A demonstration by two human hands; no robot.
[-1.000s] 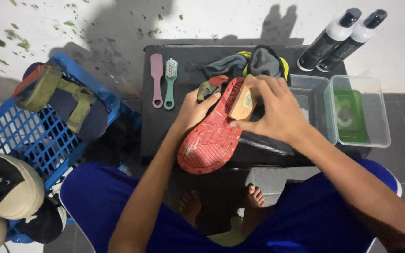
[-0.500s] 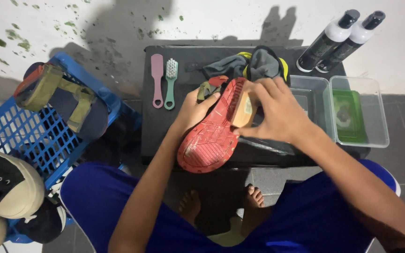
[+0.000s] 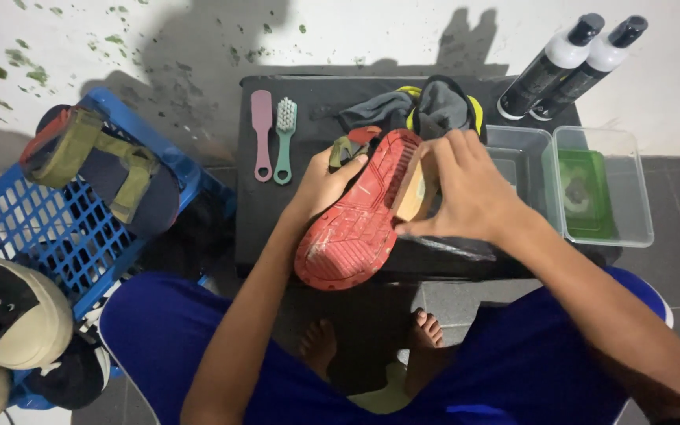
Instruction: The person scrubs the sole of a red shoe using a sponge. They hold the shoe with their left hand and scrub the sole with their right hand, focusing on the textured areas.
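A person sits looking down at a low black table [image 3: 277,212]. The left hand [image 3: 326,182] is closed around the upper of a shoe [image 3: 356,216], holding it sole-up over the table's front edge; the red rubber sole is ridged and scuffed pale in places. The right hand [image 3: 466,193] grips a tan wooden brush [image 3: 415,193], its fingers curled over the block, pressing it against the sole near the shoe's middle.

To the right stand two clear plastic tubs side by side. The nearer tub [image 3: 525,149] looks to hold water, though this is hard to tell; the farther tub [image 3: 639,189] holds a green rectangular object [image 3: 584,193]. Behind them lean two dark bottles [image 3: 572,63] with white collars and black caps, touching each other.

On the table's back left lie a pink brush [image 3: 261,130] and a green brush with pale bristles [image 3: 283,138], parallel and just apart. A crumpled grey and yellow cloth [image 3: 426,106] sits behind the shoe.

On the left, a blue plastic lattice crate [image 3: 57,236] holds a dark sandal with olive straps [image 3: 100,165]. A black and cream sneaker [image 3: 9,311] rests at its near edge.
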